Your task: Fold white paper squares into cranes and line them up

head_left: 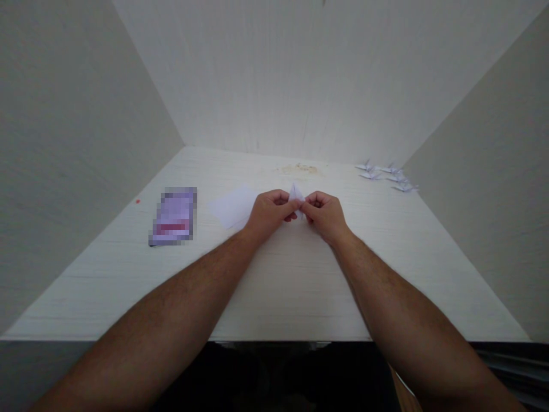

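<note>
A small folded piece of white paper (295, 192) is pinched between my two hands over the middle of the table, its pointed tip facing away from me. My left hand (274, 209) grips its left side, thumb across the front. On the other side, my right hand (323, 212) pinches the lower right edge between thumb and fingers. The fingers cover the lower part of the fold. Just left of my left hand lie flat sheets of white paper (234, 206), partly hidden by the wrist.
Several folded paper cranes (388, 174) stand at the table's back right. A blurred, purplish flat rectangular object (174, 214) lies on the left, with a tiny red bit (138, 201) beyond it. Pale walls enclose the white table (291, 286) at the back and sides.
</note>
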Demonstrator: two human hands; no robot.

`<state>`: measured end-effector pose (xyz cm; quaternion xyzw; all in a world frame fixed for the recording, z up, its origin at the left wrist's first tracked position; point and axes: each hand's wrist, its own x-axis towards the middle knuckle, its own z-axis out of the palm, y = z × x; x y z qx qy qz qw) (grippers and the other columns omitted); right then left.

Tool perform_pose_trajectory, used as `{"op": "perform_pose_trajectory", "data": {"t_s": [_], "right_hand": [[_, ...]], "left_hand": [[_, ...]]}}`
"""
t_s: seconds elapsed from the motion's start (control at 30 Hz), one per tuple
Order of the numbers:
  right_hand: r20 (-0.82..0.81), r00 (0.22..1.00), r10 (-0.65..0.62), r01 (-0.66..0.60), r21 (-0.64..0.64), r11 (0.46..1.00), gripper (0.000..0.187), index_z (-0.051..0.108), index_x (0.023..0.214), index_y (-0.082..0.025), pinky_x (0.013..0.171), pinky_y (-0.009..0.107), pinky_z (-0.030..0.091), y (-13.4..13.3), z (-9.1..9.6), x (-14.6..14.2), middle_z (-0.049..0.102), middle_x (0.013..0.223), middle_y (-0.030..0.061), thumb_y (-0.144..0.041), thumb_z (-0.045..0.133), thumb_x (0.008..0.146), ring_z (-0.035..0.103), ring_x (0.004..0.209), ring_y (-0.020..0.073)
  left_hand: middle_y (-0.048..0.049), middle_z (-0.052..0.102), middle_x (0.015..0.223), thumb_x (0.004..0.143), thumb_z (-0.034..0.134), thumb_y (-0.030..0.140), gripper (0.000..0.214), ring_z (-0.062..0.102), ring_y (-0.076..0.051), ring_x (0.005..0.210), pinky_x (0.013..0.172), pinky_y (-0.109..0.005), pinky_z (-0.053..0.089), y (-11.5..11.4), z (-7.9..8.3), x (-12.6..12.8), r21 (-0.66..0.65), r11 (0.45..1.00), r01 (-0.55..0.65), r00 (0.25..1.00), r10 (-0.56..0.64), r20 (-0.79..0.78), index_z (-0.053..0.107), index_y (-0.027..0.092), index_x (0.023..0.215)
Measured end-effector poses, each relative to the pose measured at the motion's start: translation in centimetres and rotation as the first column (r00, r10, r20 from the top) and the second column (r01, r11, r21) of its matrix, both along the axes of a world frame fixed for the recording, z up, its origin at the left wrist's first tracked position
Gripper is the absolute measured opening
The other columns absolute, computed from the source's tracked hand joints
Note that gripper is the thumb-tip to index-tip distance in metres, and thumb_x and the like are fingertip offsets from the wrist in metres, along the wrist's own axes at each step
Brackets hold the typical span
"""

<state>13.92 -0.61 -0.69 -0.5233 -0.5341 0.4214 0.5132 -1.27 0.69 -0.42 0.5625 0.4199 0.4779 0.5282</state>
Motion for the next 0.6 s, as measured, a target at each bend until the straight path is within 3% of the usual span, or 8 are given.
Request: {"op": "perform_pose_trajectory", "data": {"t_s": [0.17,0.43,0.6], "right_hand": [[0.008,1.000,0.018,-0.018,0.006,1.000,0.026,0.057,0.063,-0.019,0.041,0.022,0.028,-0.04,0.00,0.05,0.052,0.045,-0.0053,-0.038,0.072,0.072,0.040,0.040,0.0069],[0.015,0.999,-0.038,0.038,0.033,0.999,0.025,0.055,0.060,-0.020,0.041,0.023,0.028,0.11,0.06,0.06,0.052,0.044,-0.0056,-0.035,0.068,0.074,0.039,0.040,0.0072],[0.048,0.997,-0.057,0.054,0.057,0.997,0.024,0.056,0.060,-0.020,0.043,0.023,0.028,0.08,0.01,0.07,0.051,0.047,-0.0058,-0.035,0.068,0.074,0.039,0.042,0.0072]], "left_hand": [[-0.0024,0.066,0.056,0.075,0.074,0.036,0.025,0.059,-0.010,0.048,0.051,-0.022,0.048,0.10,-0.03,-0.04,-0.001,1.000,-0.024,1.000,0.024,-0.010,0.064,0.015,0.068],[-0.0048,0.070,0.065,0.073,0.076,0.037,0.025,0.065,-0.013,0.058,0.060,-0.026,0.053,0.47,-0.59,-0.28,-0.031,0.997,0.070,0.995,-0.068,0.075,0.069,0.014,0.077],[-0.0039,0.069,0.063,0.075,0.074,0.036,0.022,0.060,-0.011,0.054,0.055,-0.023,0.047,0.77,-0.82,-0.47,-0.037,0.996,0.083,0.994,-0.080,0.073,0.070,0.014,0.075]]}}
